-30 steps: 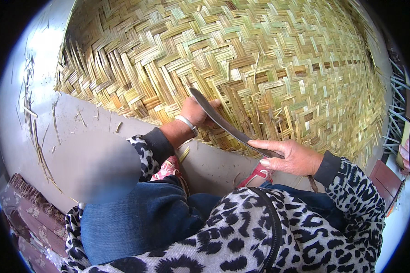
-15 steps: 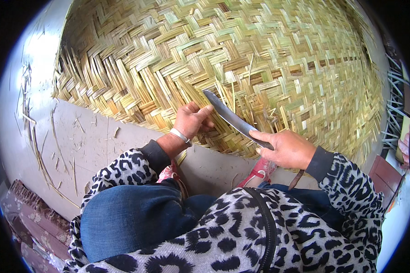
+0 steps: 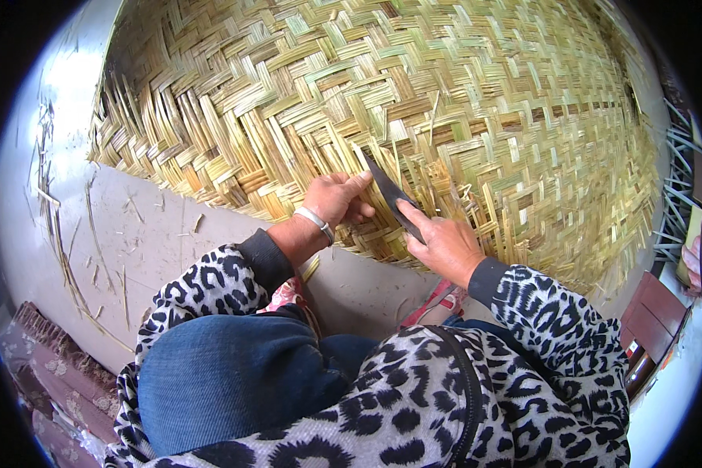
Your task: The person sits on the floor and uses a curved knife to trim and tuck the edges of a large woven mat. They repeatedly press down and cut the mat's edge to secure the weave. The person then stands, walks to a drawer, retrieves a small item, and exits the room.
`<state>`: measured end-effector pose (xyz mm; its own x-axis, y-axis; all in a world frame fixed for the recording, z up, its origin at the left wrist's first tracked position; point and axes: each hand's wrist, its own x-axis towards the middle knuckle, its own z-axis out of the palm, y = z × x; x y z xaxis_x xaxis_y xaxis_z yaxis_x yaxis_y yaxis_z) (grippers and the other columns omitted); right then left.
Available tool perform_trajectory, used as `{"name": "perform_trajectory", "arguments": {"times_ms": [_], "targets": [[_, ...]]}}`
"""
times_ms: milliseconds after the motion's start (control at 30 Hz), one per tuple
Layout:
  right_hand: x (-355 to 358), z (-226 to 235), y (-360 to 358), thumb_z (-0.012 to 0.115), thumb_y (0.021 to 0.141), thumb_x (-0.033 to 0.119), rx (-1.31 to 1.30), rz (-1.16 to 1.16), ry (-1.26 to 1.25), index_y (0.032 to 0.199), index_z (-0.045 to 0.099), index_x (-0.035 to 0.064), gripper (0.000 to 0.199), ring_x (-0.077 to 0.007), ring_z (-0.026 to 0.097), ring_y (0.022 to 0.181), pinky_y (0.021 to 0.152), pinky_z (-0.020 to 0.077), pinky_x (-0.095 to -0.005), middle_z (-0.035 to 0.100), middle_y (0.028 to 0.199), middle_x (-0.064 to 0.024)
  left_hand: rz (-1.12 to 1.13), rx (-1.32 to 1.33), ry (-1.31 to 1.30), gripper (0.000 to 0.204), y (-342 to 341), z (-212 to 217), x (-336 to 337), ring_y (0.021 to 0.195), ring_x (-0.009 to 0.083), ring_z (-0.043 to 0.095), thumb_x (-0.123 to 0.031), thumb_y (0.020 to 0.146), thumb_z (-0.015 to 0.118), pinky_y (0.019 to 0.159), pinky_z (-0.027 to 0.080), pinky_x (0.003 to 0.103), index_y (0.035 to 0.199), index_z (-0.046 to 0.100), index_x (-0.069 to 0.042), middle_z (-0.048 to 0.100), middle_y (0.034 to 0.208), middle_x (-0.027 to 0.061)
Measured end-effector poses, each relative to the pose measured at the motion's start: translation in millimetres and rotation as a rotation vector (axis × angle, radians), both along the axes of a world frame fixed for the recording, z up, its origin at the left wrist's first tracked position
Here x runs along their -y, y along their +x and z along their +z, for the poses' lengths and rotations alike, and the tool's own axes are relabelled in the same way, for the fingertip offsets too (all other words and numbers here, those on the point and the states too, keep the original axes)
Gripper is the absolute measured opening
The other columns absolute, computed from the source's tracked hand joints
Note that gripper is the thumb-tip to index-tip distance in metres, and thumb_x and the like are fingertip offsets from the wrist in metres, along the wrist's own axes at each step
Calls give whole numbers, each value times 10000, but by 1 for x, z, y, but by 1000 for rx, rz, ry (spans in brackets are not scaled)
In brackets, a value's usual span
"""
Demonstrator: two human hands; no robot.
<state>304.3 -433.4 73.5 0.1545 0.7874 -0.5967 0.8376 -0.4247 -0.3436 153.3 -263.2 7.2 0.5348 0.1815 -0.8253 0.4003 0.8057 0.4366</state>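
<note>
A large mat woven from flat yellow-green reed strips (image 3: 476, 86) spreads in front of me on the floor. At its near edge my left hand (image 3: 331, 203), with a pale bangle on the wrist, is closed, thumb and fingers pinching a reed strip (image 3: 356, 156) whose lower end they hide. My right hand (image 3: 444, 246) grips a dark curved knife (image 3: 384, 183), its handle mostly covered by the fingers. The blade lies beside my left thumb, among loose strip ends that stick up from the weave.
Cut reed scraps (image 3: 54, 218) litter the grey floor (image 3: 179, 242) on the left. A patterned maroon cloth (image 3: 54, 366) lies at lower left. To the right are a reddish-brown wooden piece of furniture (image 3: 654, 312) and pale metal bars (image 3: 675, 183). My pink shoes (image 3: 437, 300) are near the mat's edge.
My right hand has moved left and slightly up with the knife, which now points more steeply away from me. My left hand has barely shifted.
</note>
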Motion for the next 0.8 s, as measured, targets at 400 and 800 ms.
{"name": "perform_trajectory", "arguments": {"times_ms": [400, 800], "targets": [[-4, -2, 2, 619, 892, 284, 97, 119, 2, 1464, 475, 209, 595, -295, 662, 580, 561, 527, -435, 660, 649, -128, 33, -68, -138, 312, 1, -8, 11, 426, 176, 504, -279, 997, 618, 445, 441, 318, 776, 597, -60, 551, 532, 48], [-10, 2, 3, 604, 876, 281, 114, 149, -73, 1507, 415, 265, 658, -320, 656, 579, 562, 543, -458, 658, 657, -136, -819, -207, 857, 595, 2, -3, -13, 697, 333, 704, -590, 866, 672, 663, 554, 414, 800, 732, -2, 708, 743, 187]]}}
